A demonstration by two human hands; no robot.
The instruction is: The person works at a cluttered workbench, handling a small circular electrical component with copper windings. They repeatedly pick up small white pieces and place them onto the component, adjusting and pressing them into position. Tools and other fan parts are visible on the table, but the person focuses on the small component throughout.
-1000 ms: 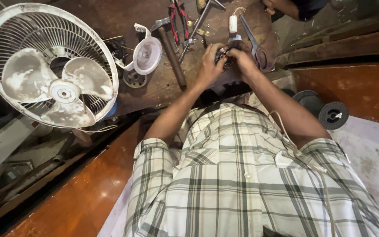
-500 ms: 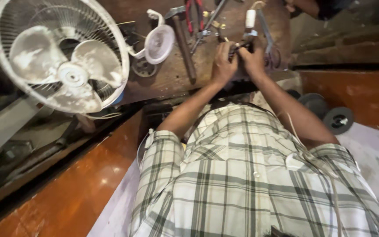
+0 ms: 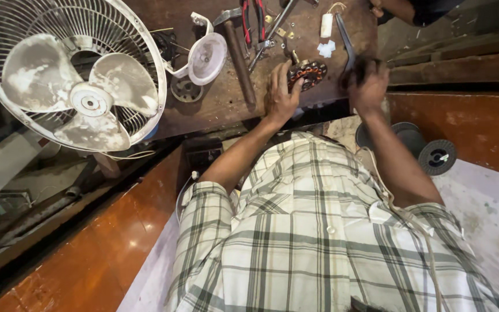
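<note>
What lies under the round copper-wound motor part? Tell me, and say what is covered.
The copper-wound motor part rests on the brown workbench. The left hand covers its near edge; its underside is hidden.

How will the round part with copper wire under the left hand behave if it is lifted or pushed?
The copper-wound ring looks like metal core and wire, so probably heavy for its size and stiff. It lies flat on the workbench, so it should slide rather than roll. The left hand touches its edge; the thin windings may be easily scratched.
</note>
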